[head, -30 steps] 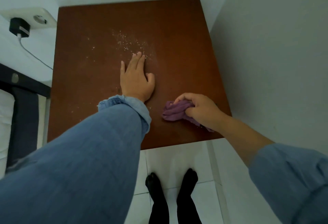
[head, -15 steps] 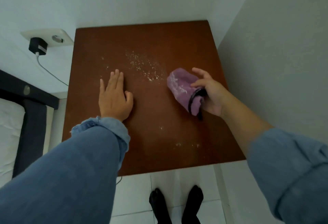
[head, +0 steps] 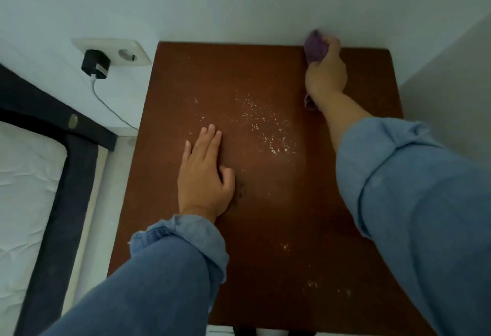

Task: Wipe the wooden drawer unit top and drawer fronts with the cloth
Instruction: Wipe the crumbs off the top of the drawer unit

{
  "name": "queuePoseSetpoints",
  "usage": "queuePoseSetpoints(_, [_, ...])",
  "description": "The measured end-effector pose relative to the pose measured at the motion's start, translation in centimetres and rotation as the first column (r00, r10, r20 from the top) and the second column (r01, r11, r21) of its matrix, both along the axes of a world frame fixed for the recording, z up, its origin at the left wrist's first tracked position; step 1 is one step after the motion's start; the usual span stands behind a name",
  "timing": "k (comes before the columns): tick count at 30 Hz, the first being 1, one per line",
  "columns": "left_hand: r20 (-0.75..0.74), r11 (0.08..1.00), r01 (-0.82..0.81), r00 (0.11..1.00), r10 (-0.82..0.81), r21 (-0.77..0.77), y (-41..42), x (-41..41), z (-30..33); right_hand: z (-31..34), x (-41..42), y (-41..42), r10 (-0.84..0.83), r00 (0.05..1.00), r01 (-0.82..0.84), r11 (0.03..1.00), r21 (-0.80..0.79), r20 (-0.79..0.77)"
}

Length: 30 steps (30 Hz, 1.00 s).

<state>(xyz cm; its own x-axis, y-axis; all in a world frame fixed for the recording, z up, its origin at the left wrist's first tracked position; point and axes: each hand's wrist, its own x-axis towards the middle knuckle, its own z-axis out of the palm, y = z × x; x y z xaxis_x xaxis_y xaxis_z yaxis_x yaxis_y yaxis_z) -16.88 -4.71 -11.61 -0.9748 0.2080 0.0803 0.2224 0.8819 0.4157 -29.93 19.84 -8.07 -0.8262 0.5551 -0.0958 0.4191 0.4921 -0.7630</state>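
The brown wooden top of the drawer unit (head: 265,75) fills the middle of the head view, seen from above. White crumbs (head: 265,125) lie scattered across its middle, and a few more near the front edge. My right hand (head: 325,72) grips a bunched purple cloth (head: 314,47) at the far right of the top, against the back wall. My left hand (head: 203,173) rests flat on the wood left of centre, fingers straight. The drawer fronts are out of sight.
White walls close in behind and to the right of the unit. A wall socket (head: 125,52) with a black charger (head: 95,64) and white cable is at the left. A dark bed frame (head: 61,133) with a white mattress stands to the left.
My right hand has carried the cloth from the near right of the top, over the middle, to the far back edge. My left hand has slid a little leftward and stays flat.
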Motion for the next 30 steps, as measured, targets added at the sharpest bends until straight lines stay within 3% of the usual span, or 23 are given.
queuePoseSetpoints(4, [0.012,1.0,-0.005,1.0,0.005,0.007,-0.1,-0.2,0.1,-0.8,-1.5,-3.8,0.126,0.992,-0.126,0.991,0.055,0.0])
queuePoseSetpoints(9, [0.01,1.0,-0.003,1.0,0.002,0.018,-0.2,-0.3,0.1,-0.2,-4.0,-2.0,0.226,0.973,-0.221,0.971,-0.093,0.041])
queuePoseSetpoints(12, [0.002,1.0,0.0,1.0,0.0,0.026,-0.3,-0.4,0.0,0.6,-2.9,-2.0,0.323,0.945,-0.318,0.944,-0.085,0.054])
queuePoseSetpoints(21, [-0.019,1.0,0.002,1.0,-0.001,0.027,-0.2,-0.3,-0.2,1.0,11.9,-5.2,0.42,0.903,-0.414,0.907,-0.078,0.089])
queuePoseSetpoints(30, [-0.018,1.0,0.011,1.0,-0.011,-0.011,-0.3,-0.3,-0.4,0.7,24.7,-7.3,0.489,0.865,-0.464,0.865,-0.19,0.115])
